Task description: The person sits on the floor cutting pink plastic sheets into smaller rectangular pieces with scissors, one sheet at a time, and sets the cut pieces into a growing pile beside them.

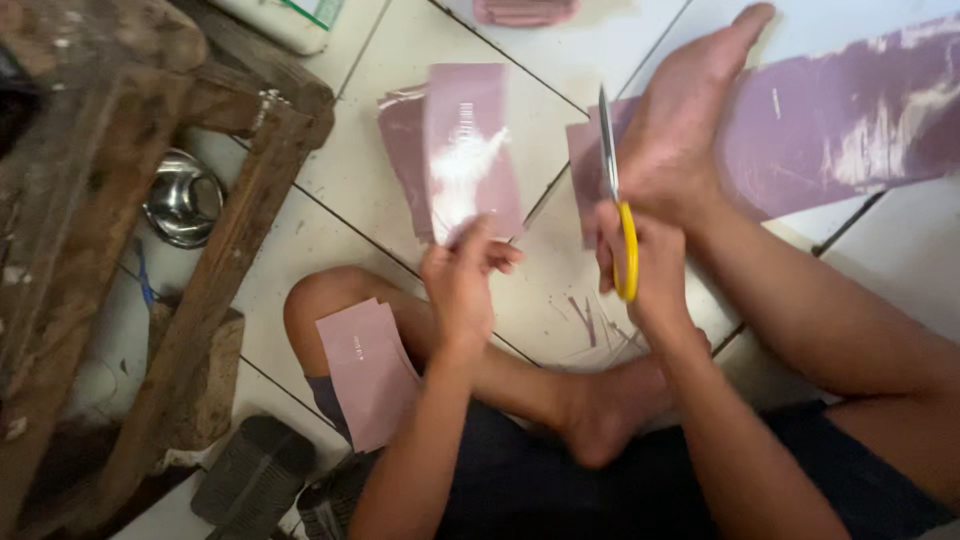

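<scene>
- Down on the tiled floor (330, 235), a person sits with legs folded, both bare hands raised over the lap.
- Left hand (462, 285) pinches the bottom edge of a mauve paper strip (468, 160), fingers closed on it, holding it upright; a second strip of the same colour sits just behind it, overlapping.
- Right hand (640, 270) is wrapped around the yellow handle of a pair of scissors (612, 190), blades pointing up and away and lying close together; whether they are fully closed is hard to tell.
- The scissors stand beside the held strip, apart from it, not touching.
- A long mauve sheet (850, 120) lies on the floor at the upper right, partly under the person's raised foot (690, 110).
- Another cut mauve piece (365, 370) rests on the left knee.
- Thin paper trimmings (590, 325) lie on the tile between the legs.
- At the left stands a rough wooden frame (215, 270), with a shiny metal bowl (182, 200) on the floor behind it.
</scene>
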`<move>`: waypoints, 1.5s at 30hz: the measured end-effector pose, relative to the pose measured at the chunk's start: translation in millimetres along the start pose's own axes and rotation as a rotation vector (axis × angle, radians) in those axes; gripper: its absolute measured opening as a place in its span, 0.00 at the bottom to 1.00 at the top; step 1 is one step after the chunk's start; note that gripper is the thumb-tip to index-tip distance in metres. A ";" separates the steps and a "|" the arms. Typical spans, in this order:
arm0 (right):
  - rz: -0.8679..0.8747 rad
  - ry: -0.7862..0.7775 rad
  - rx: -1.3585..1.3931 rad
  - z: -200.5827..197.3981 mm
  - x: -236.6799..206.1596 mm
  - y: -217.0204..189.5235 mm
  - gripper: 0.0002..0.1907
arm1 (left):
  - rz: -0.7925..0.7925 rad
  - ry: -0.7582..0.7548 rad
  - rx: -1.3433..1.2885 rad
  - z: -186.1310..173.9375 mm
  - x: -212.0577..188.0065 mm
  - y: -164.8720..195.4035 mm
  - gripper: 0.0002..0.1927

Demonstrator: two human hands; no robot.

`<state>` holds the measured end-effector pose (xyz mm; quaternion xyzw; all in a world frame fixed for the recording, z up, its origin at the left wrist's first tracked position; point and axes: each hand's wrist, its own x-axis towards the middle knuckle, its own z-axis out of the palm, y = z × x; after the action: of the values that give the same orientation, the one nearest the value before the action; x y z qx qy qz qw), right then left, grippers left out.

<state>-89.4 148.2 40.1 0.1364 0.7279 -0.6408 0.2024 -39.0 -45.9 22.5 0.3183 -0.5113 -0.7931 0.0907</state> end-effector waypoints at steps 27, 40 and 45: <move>0.025 0.044 0.030 -29.9 -95.4 135.3 0.15 | 0.281 -0.246 0.317 18.6 28.4 54.4 0.09; 0.026 0.039 -0.057 -21.2 -96.7 113.3 0.15 | 0.054 0.082 0.375 -50.4 84.6 37.7 0.12; 0.063 0.048 -0.068 -23.4 -98.7 111.5 0.14 | 0.068 0.129 0.319 -48.3 79.9 39.4 0.12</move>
<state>45.8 193.1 -9.1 0.1678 0.7492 -0.6055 0.2096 -79.7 -138.0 10.5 0.3614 -0.6342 -0.6763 0.0986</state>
